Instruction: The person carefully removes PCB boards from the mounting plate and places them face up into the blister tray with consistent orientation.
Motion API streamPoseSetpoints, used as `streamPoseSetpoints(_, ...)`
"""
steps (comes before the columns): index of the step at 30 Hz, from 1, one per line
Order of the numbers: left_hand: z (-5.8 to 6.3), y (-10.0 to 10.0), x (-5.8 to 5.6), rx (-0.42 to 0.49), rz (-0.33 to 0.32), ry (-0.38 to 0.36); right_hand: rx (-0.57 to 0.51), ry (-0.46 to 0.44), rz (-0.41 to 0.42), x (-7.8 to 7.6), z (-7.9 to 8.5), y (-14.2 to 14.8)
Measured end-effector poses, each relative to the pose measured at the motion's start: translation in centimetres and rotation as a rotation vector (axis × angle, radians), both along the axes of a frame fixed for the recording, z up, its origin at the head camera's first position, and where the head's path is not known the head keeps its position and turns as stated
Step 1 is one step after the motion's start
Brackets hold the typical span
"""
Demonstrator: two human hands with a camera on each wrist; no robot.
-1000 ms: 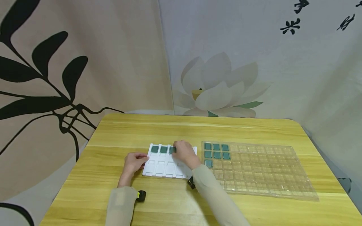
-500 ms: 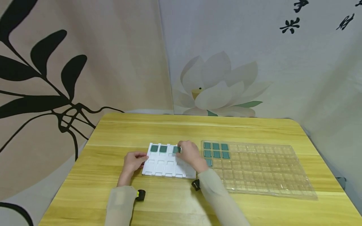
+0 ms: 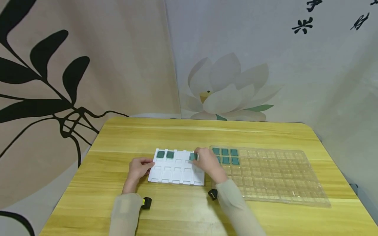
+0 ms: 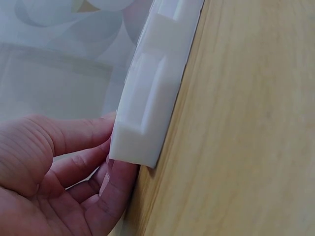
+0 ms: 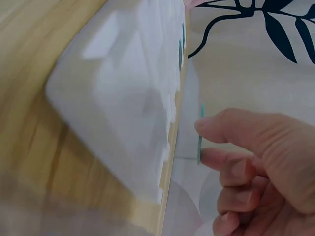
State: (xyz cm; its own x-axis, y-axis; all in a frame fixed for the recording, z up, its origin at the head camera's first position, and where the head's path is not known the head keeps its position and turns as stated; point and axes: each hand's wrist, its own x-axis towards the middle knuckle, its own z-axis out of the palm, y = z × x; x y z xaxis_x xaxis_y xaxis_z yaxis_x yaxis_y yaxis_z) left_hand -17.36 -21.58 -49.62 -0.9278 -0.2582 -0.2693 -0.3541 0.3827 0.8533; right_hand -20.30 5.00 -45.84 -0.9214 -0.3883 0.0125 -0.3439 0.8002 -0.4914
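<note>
While the left hand (image 3: 138,168) pinches the white tray (image 3: 172,172) at its left edge, the right hand (image 3: 208,160) grasps a green chip (image 3: 193,156) between thumb and finger, raised just above the tray near its far right corner. Doing this well likely calls for a light grip, the chip level, and a steady left hand so nothing jolts loose. The white tray lies near the middle of the tabletop (image 3: 236,134); the clear tray (image 3: 283,177) lies beside it, towards the right edge. Counted, there are two trays, one held chip, two seated chips (image 3: 170,154) at the white tray's far left corner, and six visible chips (image 3: 234,152) at the clear tray's far left corner; the right hand may hide more.
</note>
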Motion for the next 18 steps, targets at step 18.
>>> streamPoseSetpoints(18,0.2,0.1,0.1,0.0,-0.001,-0.005,0.009,0.028,-0.067,1.3,-0.4,6.1)
